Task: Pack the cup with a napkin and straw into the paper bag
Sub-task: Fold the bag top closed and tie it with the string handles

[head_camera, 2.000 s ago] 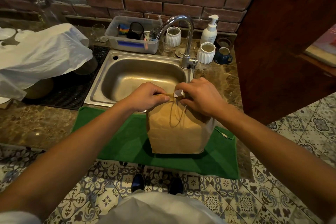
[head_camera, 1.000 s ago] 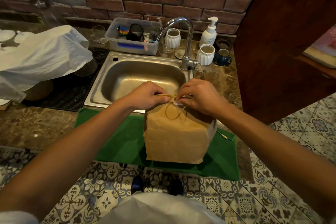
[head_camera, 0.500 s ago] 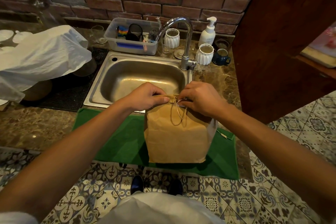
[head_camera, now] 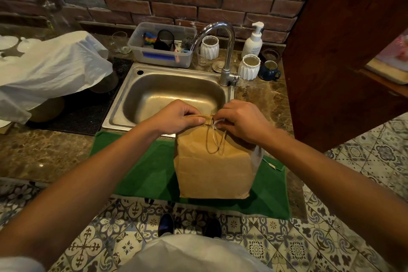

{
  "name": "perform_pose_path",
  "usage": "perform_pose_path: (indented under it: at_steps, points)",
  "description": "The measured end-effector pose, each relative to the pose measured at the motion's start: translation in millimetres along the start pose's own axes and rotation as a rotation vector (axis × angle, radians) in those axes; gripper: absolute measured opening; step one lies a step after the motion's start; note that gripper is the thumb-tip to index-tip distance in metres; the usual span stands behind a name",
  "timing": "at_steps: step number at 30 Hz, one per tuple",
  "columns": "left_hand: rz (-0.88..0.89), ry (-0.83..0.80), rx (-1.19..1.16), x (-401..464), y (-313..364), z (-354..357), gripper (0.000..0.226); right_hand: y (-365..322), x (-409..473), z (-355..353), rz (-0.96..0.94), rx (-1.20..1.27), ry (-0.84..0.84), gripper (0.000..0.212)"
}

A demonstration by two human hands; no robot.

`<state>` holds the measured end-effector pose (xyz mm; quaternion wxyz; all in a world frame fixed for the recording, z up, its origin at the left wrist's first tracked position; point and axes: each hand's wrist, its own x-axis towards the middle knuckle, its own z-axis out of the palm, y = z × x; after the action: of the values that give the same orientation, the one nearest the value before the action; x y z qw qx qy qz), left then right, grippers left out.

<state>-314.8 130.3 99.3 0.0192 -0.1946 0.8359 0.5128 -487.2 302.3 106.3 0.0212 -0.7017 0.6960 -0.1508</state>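
A brown paper bag stands upright on a green mat at the counter's front edge. Its top is folded over and closed, and a twine handle loop hangs down its near face. My left hand pinches the folded top from the left. My right hand pinches it from the right, with a small white piece showing at its fingertips. The cup, napkin and straw are hidden from view.
Behind the bag lies a steel sink with a curved tap. Further back are a clear tub, white ribbed pots, a soap pump and a blue mug. A white plastic bag lies left; a wooden panel stands right.
Both hands have stayed pinched on the bag's folded top. The white piece at my right fingertips has been pressed lower against the fold, and the bag shifted slightly on the mat.
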Motion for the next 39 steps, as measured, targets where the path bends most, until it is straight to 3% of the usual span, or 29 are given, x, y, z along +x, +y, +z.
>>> perform_pose_path:
  at_steps: [7, 12, 18, 39]
  points:
    - [-0.004, 0.069, -0.046, -3, 2, -5, 0.015, -1, 4, -4, -0.01, -0.026, 0.032, 0.021]
    - [-0.014, 0.081, -0.052, -6, 5, -7, 0.015, -8, 9, -11, 0.075, -0.013, 0.035, 0.047]
    - [-0.042, 0.095, -0.025, -7, 5, -15, 0.012, -6, 11, -14, 0.11, 0.071, 0.085, 0.022]
    - [0.011, 0.101, 0.109, -6, 10, -18, 0.015, -3, 17, -18, 0.351, 0.331, 0.076, 0.013]
